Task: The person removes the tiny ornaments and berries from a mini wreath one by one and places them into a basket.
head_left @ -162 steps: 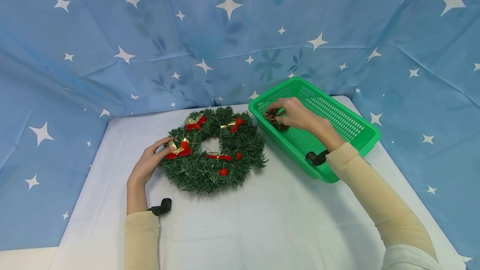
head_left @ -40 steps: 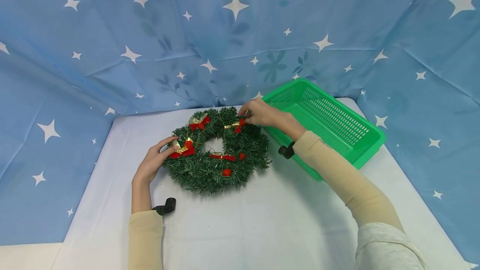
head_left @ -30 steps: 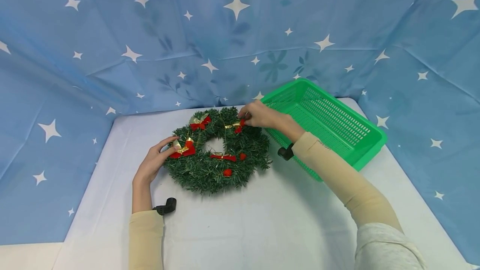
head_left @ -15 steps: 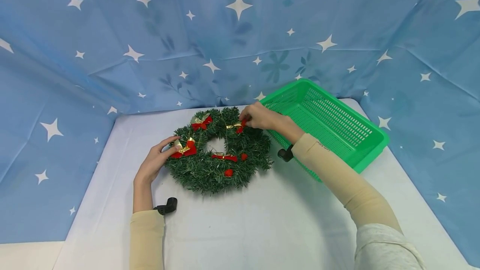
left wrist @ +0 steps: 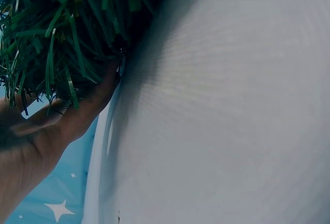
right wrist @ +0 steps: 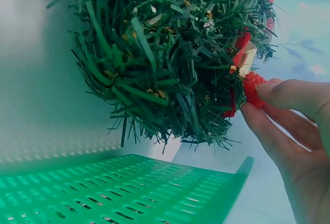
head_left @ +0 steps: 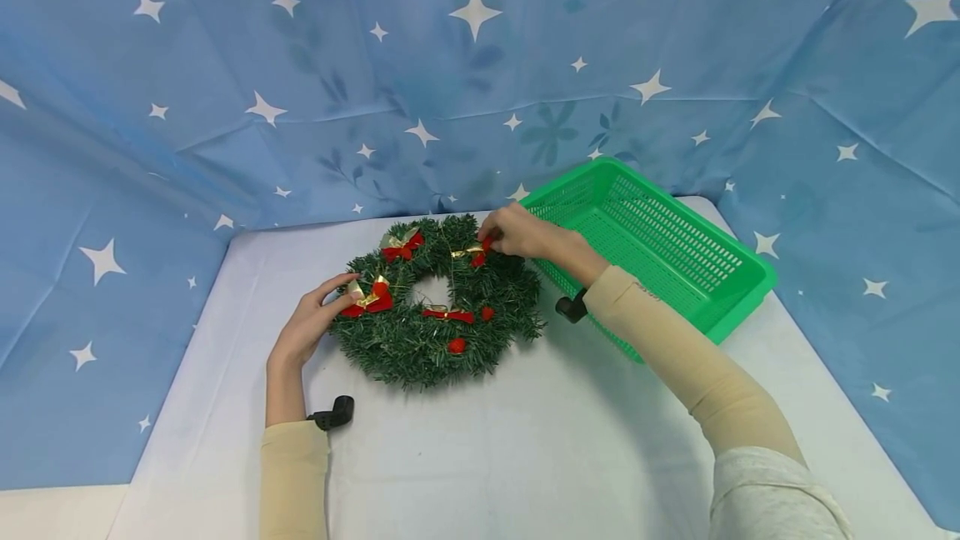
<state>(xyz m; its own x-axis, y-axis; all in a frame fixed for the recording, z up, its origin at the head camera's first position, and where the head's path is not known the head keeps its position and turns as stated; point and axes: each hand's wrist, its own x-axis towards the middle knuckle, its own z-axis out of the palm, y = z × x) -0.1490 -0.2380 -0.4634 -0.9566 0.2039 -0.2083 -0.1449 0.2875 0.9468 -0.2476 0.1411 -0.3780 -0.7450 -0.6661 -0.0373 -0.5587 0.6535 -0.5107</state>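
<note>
A green tinsel wreath (head_left: 420,348) lies on the white-covered table, trimmed with several red-and-gold bows and red berries. My left hand (head_left: 306,319) grips its left edge beside a bow (head_left: 377,298), thumb on top. In the left wrist view, fingers (left wrist: 85,113) reach under the green strands. At the wreath's upper right, my right hand (head_left: 517,232) pinches a red berry (right wrist: 252,89) between thumb and fingertips. That berry sits against the gold-and-red bow (right wrist: 242,59) there.
A green perforated basket (head_left: 735,298) stands to the right of the wreath, its near-left side partly hidden by my right forearm. Blue star-patterned cloth (head_left: 480,90) rises behind and beside the table. White tabletop (head_left: 480,457) shows in front of the wreath.
Several seconds ago my right hand was at brown pinecones in the basket; it has moved left to the wreath and now pinches the berry. Over the last second both hands stay nearly still.
</note>
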